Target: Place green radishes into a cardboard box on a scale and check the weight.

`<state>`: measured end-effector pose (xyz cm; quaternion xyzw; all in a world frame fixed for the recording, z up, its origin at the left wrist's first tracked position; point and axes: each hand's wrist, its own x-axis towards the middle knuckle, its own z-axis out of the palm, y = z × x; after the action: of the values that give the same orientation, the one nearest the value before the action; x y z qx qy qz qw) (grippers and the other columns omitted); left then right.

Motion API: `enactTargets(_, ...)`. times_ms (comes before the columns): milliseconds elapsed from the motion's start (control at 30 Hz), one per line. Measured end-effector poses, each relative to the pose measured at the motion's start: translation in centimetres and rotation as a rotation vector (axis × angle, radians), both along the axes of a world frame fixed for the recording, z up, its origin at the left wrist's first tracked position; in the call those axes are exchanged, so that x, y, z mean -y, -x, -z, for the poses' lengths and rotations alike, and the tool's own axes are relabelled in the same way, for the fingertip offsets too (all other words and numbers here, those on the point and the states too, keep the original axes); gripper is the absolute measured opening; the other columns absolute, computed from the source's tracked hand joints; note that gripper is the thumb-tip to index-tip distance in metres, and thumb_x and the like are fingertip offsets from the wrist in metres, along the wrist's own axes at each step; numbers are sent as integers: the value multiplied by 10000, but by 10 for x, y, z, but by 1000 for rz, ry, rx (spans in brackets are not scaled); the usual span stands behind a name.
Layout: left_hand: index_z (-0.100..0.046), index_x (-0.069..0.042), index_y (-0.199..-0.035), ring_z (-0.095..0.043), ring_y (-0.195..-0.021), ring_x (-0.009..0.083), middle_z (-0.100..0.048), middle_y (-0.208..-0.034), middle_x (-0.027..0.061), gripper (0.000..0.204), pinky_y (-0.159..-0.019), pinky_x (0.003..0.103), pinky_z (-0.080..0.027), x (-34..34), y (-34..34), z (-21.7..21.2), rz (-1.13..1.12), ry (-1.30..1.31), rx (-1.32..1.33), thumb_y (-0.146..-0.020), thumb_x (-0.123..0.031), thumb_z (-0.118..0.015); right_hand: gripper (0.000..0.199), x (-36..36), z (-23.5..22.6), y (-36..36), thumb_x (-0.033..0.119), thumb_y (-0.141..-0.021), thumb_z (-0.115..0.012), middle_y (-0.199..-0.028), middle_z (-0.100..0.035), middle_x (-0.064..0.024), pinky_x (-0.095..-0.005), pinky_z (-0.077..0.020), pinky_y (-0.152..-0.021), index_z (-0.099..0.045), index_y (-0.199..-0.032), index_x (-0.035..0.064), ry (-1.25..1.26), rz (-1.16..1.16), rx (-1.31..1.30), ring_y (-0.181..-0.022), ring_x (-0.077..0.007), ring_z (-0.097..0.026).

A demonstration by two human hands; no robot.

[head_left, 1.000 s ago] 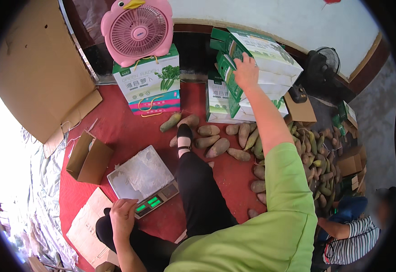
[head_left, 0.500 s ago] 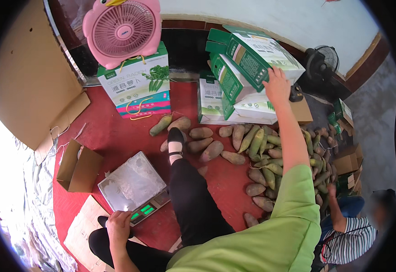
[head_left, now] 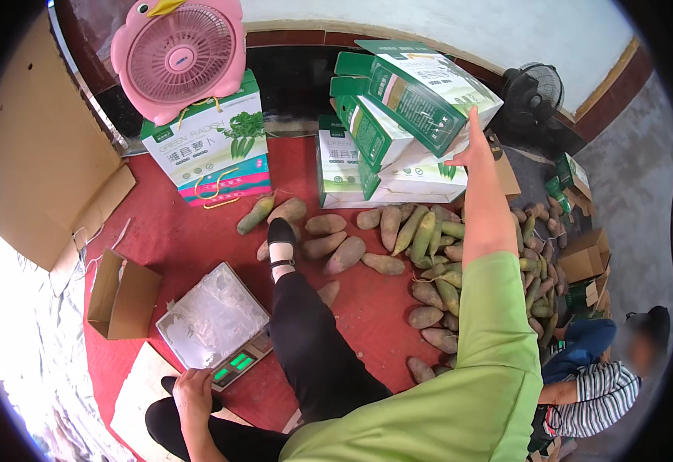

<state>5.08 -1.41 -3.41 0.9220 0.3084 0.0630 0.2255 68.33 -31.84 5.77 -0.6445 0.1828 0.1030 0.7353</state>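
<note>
My right hand (head_left: 473, 145) is stretched out at the near right side of a stack of green-and-white cartons. Its thumb is spread from the fingers and it grips nothing. The top carton (head_left: 438, 77) lies tilted on another carton (head_left: 386, 138), its green end flaps standing out to the left. My left hand (head_left: 193, 391) is low by my knee, at the near edge of the digital scale (head_left: 212, 316), whose display glows green. Its fingers are curled together; whether anything is in them is hidden. The scale's pan holds no goods.
Green radishes (head_left: 421, 235) and reddish-brown tubers (head_left: 344, 254) lie on the red mat (head_left: 290, 165). A pink fan (head_left: 182, 58) stands on a printed carton (head_left: 209, 142). An open cardboard box (head_left: 125, 296) sits left of the scale. Another person (head_left: 594, 393) crouches at the right by the pile.
My right hand has moved from the carton's green side to its near right, with thumb spread wider. The view has shifted slightly right. The other person's hand has drawn back from the pile.
</note>
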Motion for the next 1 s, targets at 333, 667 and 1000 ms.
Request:
enactTargets(333, -684, -30, -817, -603, -714, 319, -616, -744, 128, 99, -665, 404, -473, -2, -1, 0, 15, -32, -16, -759, -100, -646, 1026, -6, 11, 9, 709, -650, -657, -1488, -205, -167, -680, -124, -1032, -234, -1457, 236, -365, -125, -221, -1308, -471, -226)
enactTargets(667, -686, -36, -821, -612, -734, 312, -622, -754, 122, 97, -682, 399, -485, 1, 8, -7, 10, -48, 37, -765, -101, -642, 951, 6, 62, 56, 579, -685, -676, -1406, -223, -84, -585, -343, -916, -196, -1409, 191, -453, -66, 32, -1199, -427, -300)
enactTargets(1000, -689, -22, -876, -629, -767, 306, -645, -815, 138, 124, -700, 363, -492, 5, 12, -18, -32, 63, 129, -770, -61, -640, 730, 48, 101, 206, 538, -768, -606, -1264, -494, -113, -504, -457, -824, -378, -1320, 117, -439, -263, 325, -1088, -322, -517)
